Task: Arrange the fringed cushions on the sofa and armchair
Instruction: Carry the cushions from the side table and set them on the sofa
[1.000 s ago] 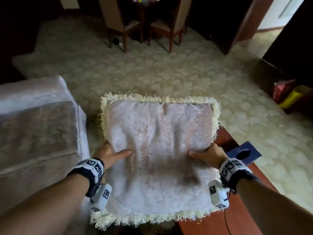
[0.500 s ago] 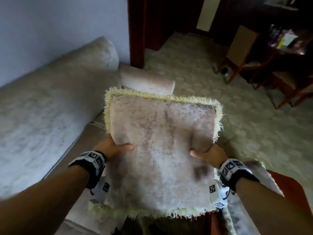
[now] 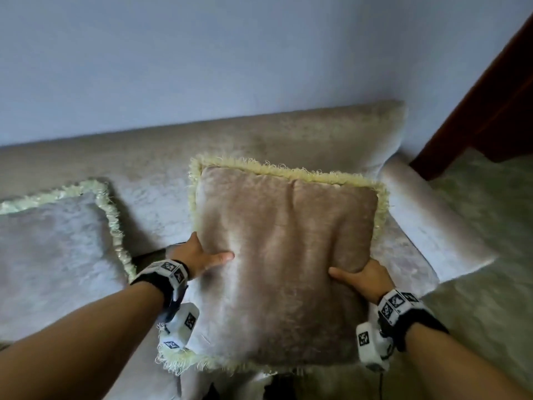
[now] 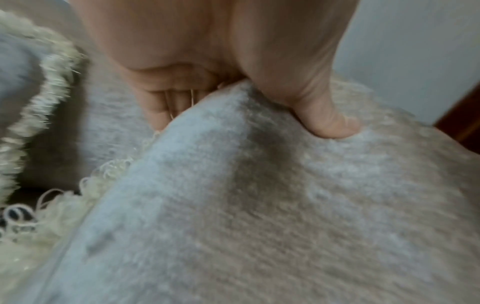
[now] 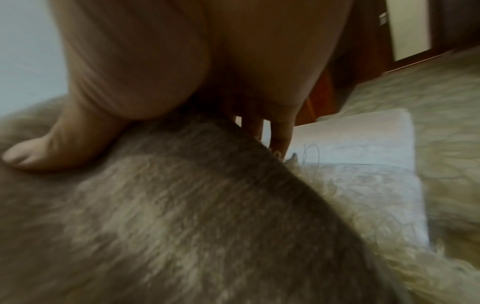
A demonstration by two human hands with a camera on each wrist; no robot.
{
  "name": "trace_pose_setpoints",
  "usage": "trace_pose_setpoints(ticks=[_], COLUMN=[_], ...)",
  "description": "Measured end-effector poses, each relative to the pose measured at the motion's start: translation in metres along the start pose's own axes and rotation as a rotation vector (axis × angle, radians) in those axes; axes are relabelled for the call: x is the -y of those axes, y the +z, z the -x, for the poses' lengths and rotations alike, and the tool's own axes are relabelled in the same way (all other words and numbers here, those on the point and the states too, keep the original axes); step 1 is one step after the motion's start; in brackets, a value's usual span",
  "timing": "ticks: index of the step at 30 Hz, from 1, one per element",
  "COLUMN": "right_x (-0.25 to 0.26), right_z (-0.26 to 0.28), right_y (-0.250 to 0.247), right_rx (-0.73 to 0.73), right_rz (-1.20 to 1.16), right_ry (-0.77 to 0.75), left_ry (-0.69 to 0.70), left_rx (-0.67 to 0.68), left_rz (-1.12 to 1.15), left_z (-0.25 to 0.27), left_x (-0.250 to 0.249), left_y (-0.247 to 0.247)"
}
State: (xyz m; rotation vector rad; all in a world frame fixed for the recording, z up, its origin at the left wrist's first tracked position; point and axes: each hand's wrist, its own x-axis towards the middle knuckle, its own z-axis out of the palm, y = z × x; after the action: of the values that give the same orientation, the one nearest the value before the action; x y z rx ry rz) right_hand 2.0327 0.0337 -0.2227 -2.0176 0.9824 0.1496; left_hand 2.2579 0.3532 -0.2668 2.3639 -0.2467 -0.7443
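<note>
I hold a beige cushion (image 3: 282, 255) with a pale yellow fringe in front of the sofa (image 3: 161, 157), near its right end. My left hand (image 3: 199, 255) grips the cushion's left side, thumb on the front and fingers behind. My right hand (image 3: 363, 277) grips the right side the same way. The left wrist view shows the thumb pressed into the cushion (image 4: 259, 205) and fingers behind its edge. In the right wrist view the thumb dents the cushion (image 5: 182, 216). A second fringed cushion (image 3: 52, 249) leans on the sofa at the left.
The sofa's right armrest (image 3: 432, 223) runs just right of the held cushion. Behind the sofa is a pale wall (image 3: 230, 53), with a dark wooden door frame (image 3: 496, 105) at the right. Patterned carpet (image 3: 484, 255) covers the floor on the right.
The view has swung left from the carpet and chairs to face the sofa. The cushion came along in both hands and now hangs before the sofa's right end. Both grips are unchanged.
</note>
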Motion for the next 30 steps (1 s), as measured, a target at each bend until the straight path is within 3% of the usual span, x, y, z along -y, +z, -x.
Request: trace_pose_setpoints(ticks=[4,12,18,30], right_x=[0.027,0.059,0.076,0.087], right_z=[-0.051,-0.132,-0.184,-0.327], right_y=[-0.005,0.026,0.065,0.166], right_rx=[0.122,0.233,0.29,0.331], right_rz=[0.04,0.162,0.177,0.158], right_ry=[-0.101,-0.221,-0.204,-0.1], left_ry=[-0.094,-0.208,-0.238,-0.38], left_rx=[-0.13,-0.283,-0.294,-0.216], left_rz=[0.093,0.282,0.384,0.496], left_z=[0.001,-0.02,-0.064,-0.214], left_x=[0.015,0.064,0.085,0.158], left_y=[0.001,0.001,-0.005,0.019])
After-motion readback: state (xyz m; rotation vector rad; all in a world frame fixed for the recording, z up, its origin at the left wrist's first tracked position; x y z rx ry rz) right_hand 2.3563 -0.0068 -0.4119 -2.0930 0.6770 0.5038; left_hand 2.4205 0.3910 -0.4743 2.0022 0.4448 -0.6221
